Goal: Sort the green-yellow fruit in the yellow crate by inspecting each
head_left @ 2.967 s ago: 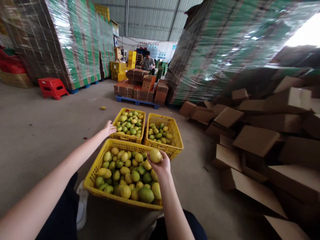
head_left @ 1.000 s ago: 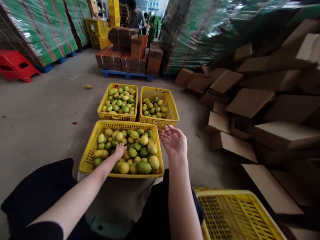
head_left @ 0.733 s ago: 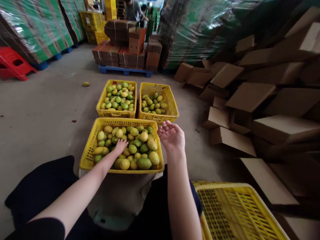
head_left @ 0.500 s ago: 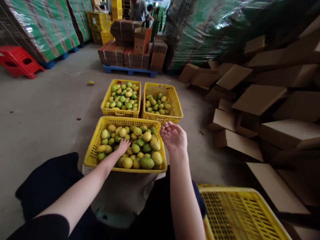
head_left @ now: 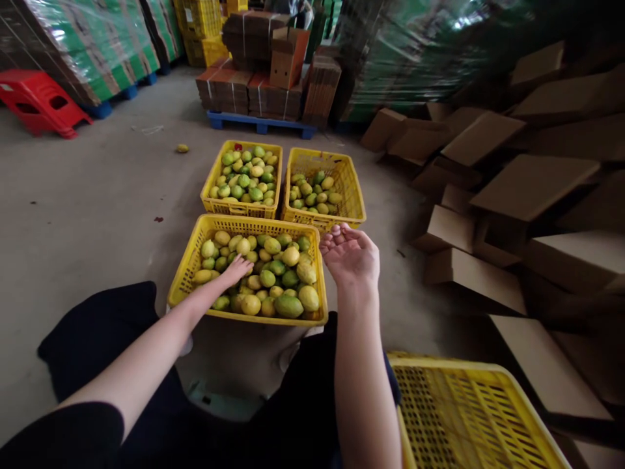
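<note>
Directly ahead stands a yellow plastic crate [head_left: 247,319] holding many yellow and green lemons [head_left: 289,306]. My left hand [head_left: 238,268] reaches into it, fingers extended and resting over the fruit near the middle; any contact beneath the fingertips is hidden. By the crate's right rim, my right hand [head_left: 350,254] is raised palm up, fingers loosely bent and apart, with nothing in it. Behind this crate are two more: a fuller lemon crate [head_left: 239,207] on the left and a partly filled crate [head_left: 349,195] on the right.
Another yellow crate [head_left: 469,404] is at my lower right. Cardboard boxes [head_left: 532,185] lie in a heap along the right side. Flattened cartons [head_left: 224,88] sit on a blue pallet [head_left: 261,124] at the back. A red stool [head_left: 41,104] and a loose lemon [head_left: 182,148] are on the floor.
The view has tipped down and turned slightly left, so the crates appear higher and a little further right. Both hands keep nearly the same poses beside and over the front crate.
</note>
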The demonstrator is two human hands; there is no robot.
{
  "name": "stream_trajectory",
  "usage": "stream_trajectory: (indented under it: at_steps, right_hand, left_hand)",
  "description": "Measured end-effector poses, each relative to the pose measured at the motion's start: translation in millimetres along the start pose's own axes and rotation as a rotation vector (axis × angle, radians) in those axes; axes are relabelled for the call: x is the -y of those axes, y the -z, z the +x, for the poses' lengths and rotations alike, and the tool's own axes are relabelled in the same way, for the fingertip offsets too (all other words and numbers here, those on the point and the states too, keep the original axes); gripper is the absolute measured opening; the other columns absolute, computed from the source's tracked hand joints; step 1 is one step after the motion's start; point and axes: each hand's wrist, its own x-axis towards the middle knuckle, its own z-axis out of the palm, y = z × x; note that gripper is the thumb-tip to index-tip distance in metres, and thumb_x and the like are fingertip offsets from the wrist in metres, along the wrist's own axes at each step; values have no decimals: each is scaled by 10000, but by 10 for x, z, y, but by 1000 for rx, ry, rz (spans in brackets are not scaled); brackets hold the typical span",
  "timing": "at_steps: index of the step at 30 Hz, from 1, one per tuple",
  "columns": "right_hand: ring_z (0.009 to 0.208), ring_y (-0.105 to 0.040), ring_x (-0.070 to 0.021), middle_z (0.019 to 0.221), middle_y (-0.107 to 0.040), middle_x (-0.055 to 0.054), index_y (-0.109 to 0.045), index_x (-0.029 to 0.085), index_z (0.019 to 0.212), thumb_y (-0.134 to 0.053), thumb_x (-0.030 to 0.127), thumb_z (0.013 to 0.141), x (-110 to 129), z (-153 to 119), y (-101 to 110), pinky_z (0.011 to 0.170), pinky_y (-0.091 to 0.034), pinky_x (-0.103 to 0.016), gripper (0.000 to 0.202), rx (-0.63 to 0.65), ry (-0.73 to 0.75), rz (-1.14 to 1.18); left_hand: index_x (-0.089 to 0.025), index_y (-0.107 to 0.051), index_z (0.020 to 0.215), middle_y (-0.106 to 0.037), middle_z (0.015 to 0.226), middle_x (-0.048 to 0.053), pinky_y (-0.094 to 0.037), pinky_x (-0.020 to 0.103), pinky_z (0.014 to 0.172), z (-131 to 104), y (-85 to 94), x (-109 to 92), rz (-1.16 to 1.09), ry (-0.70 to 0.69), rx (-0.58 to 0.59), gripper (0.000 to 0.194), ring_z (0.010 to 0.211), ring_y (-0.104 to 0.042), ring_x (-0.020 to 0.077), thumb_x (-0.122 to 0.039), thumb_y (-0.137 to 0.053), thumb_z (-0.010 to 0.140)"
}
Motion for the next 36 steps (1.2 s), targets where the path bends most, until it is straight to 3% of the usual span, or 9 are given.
stream_trajectory:
  at_steps: [6, 10, 14, 18, 22, 26, 28, 31, 36]
  right_hand:
    - [517, -572, -104, 619, -605, 24, -549, 199, 787, -505, 112, 759, -115, 18, -105, 522, -493, -205, 102, -34, -23, 1]
    - [534, -555, -110, 635, -601, 25, -552, 213, 798, -488, 116, 764, -253, 76, -124, 525, -483, -214, 121, -63, -37, -4]
    - [555, -557, -122, 652, -594, 29, -540, 230, 805, -465, 135, 792, -422, 169, -57, 534, -487, -238, 122, -73, -72, -147]
    - [577, -570, -140, 654, -587, 40, -520, 253, 796, -562, 254, 828, -566, 245, 95, 578, -524, -281, 53, 2, -45, -373]
    - [647, -632, -202, 686, -621, 14, -521, 276, 774, -638, 435, 821, -715, 292, 237, 628, -566, -370, 203, 132, -42, -696]
    - [705, -680, -201, 813, -684, -5, -571, 265, 874, -551, 493, 898, -980, 249, 296, 671, -582, -371, 231, 282, -74, -1313]
    - [746, -698, -213, 840, -698, -23, -613, 234, 913, -664, 458, 855, -1177, 200, 340, 722, -573, -369, 237, 359, -115, -1575]
    - [942, -722, -299, 876, -721, -99, -653, 175, 888, -776, 452, 798, -1528, 149, 468, 855, -545, -408, 316, 445, -213, -2143]
    - [1027, -721, -347, 986, -742, -220, -685, 99, 993, -636, 476, 919, -2040, 163, 708, 877, -542, -462, 388, 405, -244, -2381]
  left_hand:
    - [-106, -614, 1178, -650, 1250, 161, -339, 545, 1152, -301, 665, -153, -247, 31, -170, 560, 1267, -520, 379, -264, -823, 683]
    - [-152, -675, 1042, -730, 1062, 92, -501, 452, 997, -632, 1110, -382, -532, 0, -85, 571, 1054, -662, 315, -425, -876, 582]
    - [-136, -691, 997, -742, 925, 100, -568, 425, 915, -1182, 1201, -818, -1400, -83, 120, 473, 906, -704, 265, -514, -763, 722]
    - [-125, -663, 1038, -717, 843, 85, -609, 343, 824, -1593, 1123, -1310, -1905, 78, 134, 424, 768, -704, 181, -502, -492, 949]
    - [-120, -643, 1097, -721, 851, 94, -623, 351, 753, -1542, 1253, -1447, -1977, 205, 103, 422, 764, -715, 193, -480, -461, 973]
    - [-137, -658, 1117, -724, 825, 77, -610, 327, 667, -1324, 1517, -1329, -1901, 167, -30, 392, 749, -715, 203, -454, -483, 966]
    - [-138, -669, 1079, -714, 776, 63, -589, 291, 617, -1262, 1590, -1276, -1918, 160, -59, 350, 688, -698, 182, -409, -477, 967]
    - [-126, -677, 986, -696, 713, 59, -553, 254, 553, -1206, 1594, -1249, -1956, 170, -71, 332, 598, -663, 158, -390, -477, 955]
    - [-134, -677, 890, -689, 654, 55, -521, 240, 507, -1074, 1513, -1236, -1875, 139, -340, 310, 559, -651, 163, -424, -565, 899]
